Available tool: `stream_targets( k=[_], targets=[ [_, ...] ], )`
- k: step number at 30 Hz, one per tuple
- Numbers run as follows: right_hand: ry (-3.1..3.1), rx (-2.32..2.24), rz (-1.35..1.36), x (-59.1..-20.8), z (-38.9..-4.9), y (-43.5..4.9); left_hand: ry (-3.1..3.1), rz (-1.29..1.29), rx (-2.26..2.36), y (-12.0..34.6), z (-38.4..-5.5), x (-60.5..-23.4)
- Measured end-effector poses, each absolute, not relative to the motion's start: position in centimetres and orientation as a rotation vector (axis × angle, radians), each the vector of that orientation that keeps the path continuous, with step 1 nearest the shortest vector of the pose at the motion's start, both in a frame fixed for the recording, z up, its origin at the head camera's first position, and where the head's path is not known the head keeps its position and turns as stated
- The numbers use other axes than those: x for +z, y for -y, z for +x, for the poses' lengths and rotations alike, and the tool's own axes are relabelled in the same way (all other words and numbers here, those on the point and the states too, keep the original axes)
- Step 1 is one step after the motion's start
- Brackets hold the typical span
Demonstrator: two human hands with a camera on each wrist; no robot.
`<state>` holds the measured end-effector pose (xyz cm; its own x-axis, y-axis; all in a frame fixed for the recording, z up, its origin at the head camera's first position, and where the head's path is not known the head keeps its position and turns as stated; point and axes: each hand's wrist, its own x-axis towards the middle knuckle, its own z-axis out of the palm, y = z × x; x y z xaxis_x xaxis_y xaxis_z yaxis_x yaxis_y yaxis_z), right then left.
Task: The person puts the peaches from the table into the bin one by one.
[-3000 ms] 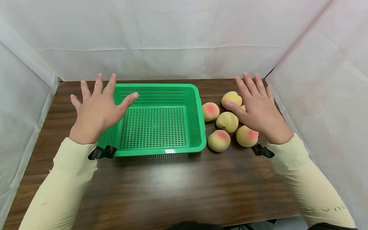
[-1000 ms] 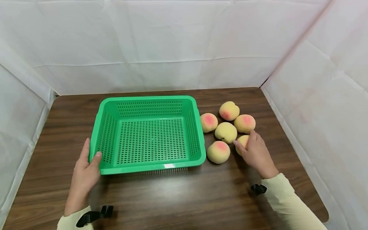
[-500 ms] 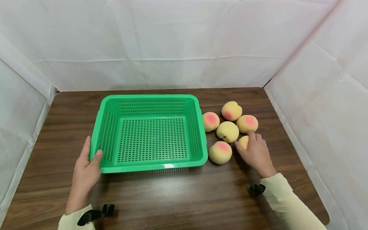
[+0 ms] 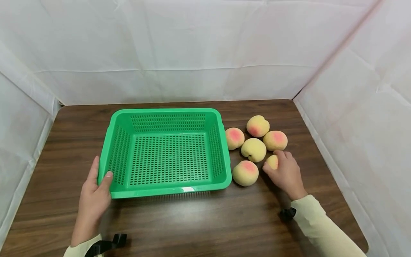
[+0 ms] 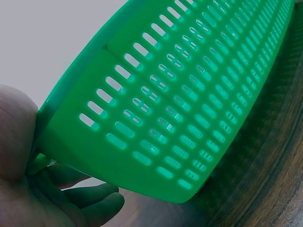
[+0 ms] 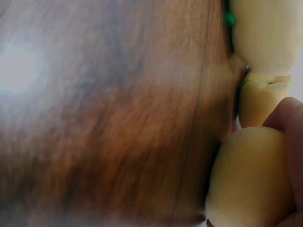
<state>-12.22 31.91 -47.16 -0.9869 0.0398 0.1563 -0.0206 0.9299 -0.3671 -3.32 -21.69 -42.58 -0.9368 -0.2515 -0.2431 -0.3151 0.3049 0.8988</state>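
Observation:
My left hand (image 4: pixel 93 200) grips the left edge of a green plastic basket (image 4: pixel 170 191) near its front corner. In the head view the thumb lies over the rim; in the left wrist view fingers (image 5: pixel 97 203) curl beneath it, beside the slotted wall (image 5: pixel 142 118). My right hand (image 4: pixel 285 175) holds a peach (image 4: pixel 273 161) with thumb and fingers around it, low at the table. That yellow peach (image 6: pixel 251 175) fills the lower right of the right wrist view. Most of it is hidden by the hand in the head view.
Several more peaches lie right of the basket: one touches or nearly touches its side (image 4: pixel 234 138), and another peach (image 4: pixel 245 173) sits closest to the front. The brown wooden table (image 4: pixel 192 225) is bounded by white cloth walls (image 4: pixel 179 85) at the back and sides.
Three seconds ago both hands were spread in the air. Since then the left took the basket's edge and the right went down to the front-right peach, its fingers lately curling further around it.

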Motion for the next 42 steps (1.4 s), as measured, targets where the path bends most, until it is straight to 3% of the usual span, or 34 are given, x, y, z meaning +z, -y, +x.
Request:
stream_targets(
  k=[42],
  targets=[
    [2.522, 0.506, 0.285, -44.2, -12.2, -33.0, -2.477, -0.603, 1.734, 21.4, -3.3, -42.4]
  ],
)
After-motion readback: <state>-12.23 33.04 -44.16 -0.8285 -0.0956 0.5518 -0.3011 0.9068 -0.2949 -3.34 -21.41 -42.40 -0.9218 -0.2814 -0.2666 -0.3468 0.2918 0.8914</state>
